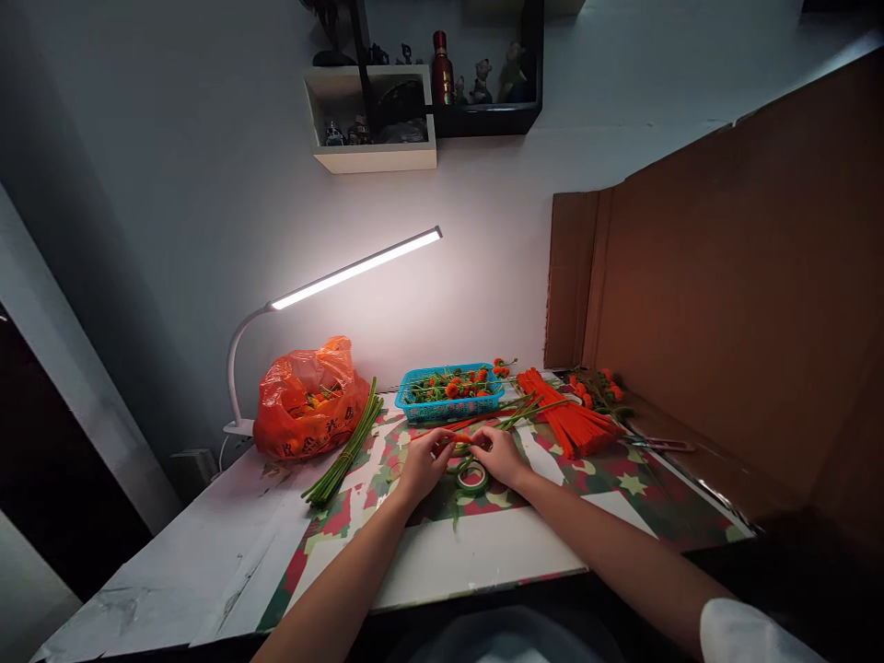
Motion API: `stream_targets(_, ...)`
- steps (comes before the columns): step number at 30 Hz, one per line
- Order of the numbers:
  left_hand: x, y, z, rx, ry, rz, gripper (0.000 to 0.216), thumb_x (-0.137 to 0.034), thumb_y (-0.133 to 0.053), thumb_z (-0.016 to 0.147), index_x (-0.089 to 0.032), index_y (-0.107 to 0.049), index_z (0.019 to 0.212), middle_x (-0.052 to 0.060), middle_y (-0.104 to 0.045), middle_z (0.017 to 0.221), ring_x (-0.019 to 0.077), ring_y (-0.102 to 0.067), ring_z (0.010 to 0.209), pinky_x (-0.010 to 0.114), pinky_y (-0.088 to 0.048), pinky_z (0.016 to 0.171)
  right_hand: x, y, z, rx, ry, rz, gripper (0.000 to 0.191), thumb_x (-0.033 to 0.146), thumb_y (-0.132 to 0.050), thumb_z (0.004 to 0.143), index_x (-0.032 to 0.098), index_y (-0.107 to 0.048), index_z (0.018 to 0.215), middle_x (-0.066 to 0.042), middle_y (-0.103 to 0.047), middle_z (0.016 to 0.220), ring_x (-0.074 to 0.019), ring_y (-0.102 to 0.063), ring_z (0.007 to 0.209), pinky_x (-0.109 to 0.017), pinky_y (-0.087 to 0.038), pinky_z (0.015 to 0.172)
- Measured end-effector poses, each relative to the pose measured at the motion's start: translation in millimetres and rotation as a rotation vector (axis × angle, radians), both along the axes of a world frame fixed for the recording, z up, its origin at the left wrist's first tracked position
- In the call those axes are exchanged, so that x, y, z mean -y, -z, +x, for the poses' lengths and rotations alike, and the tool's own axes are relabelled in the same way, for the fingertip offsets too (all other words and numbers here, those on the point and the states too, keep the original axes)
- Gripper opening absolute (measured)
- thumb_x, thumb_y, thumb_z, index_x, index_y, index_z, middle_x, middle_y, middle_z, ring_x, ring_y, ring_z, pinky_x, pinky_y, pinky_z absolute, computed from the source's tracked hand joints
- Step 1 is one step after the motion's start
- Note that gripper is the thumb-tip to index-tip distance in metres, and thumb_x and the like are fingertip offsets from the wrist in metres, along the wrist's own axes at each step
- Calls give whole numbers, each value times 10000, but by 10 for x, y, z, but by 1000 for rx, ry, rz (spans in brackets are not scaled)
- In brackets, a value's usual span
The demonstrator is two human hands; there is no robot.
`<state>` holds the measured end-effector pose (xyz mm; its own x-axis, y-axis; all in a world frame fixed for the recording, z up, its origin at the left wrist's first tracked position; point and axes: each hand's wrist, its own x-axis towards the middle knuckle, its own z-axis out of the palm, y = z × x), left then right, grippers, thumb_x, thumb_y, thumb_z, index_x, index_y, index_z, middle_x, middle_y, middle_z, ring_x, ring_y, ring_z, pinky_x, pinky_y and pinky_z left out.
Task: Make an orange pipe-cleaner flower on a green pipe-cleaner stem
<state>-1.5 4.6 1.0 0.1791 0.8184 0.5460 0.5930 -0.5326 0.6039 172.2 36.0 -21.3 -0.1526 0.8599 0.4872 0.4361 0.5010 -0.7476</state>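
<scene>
Left hand [423, 463] and right hand [501, 456] — fingertips closed on orange stem [461, 440], lengthwise left-to-right.

The desk [172, 552] carries one lamp [345, 273], one orange bag [308, 401] and one blue basket [448, 405] along its back edge. There is one bundle of green stems [345, 451] left of middle and one stack of orange strips [570, 419] toward the right edge. At the middle, one left hand [423, 463] and one right hand [502, 456] pinch one orange flower piece [461, 440] above one roll of green tape [473, 479].
</scene>
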Motion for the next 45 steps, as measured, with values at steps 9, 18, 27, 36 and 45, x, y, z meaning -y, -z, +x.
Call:
stream_targets(9,14,-36,6,10,3,-7,168,-289,-517,834,-199,-633,914,-13,-659,691,106,-563,506,207,-430,505,-14,4,-2,-75,-12,-11,65,194,-611,642,168,-605,701,-10,-646,670,-142,-570,598,-239,-437,561)
stream_targets(18,47,-61,15,18,-19,-24,144,-257,-502,828,-197,-606,907,-28,-631,615,116,-574,494,221,-426,524,-33,-10,8,-139,26,-5,96,189,-588,651,159,-616,738,-7,-633,667,-133,-550,572,-232,-430,538)
stream_targets(27,42,-69,18,-3,-42,9,120,-239,-521,801,-206,-626,850,-21,-651,665,114,-549,525,214,-419,523,0,-61,21,-107,33,-11,103,167,-549,674,162,-642,718,-27,-657,686,-147,-571,599,-248,-446,569)
stream_targets(36,33,-54,8,-3,-27,4,118,-238,-516,794,-196,-615,844,-17,-629,645,119,-531,533,217,-408,533,36,-88,13,-118,33,-45,93,142,-556,670,158,-638,710,-20,-653,687,-147,-569,616,-252,-445,594)
stream_targets(45,18,-16,-2,11,-15,3,101,-252,-521,795,-204,-602,832,-18,-644,657,122,-553,529,220,-405,529,-17,-14,-8,-97,17,-4,74,141,-561,661,159,-621,700,-18,-649,672,-143,-558,580,-241,-424,551)
